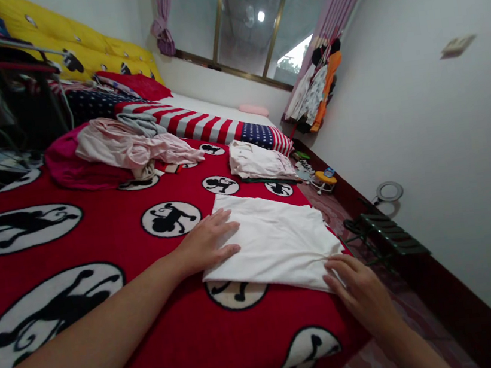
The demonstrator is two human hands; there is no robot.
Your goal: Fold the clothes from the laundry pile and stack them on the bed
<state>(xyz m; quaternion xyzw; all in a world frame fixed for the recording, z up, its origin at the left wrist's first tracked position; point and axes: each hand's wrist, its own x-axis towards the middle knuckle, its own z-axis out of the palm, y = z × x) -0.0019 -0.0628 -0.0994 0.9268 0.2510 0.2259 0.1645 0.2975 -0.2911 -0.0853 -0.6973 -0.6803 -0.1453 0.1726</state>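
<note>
A cloth is spread on the bed near its right edge. Behind it, a folded stack is laid; to the left, a heap. A stool is set right of the bed.

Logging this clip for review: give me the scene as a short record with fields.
setting: bed with red blanket
left hand: flat on left edge of white garment
right hand: fingers on the garment's near right corner
garment state: folded flat on the blanket
also on bed: pink clothes heap, folded pale garment, striped flag-pattern cover
</note>
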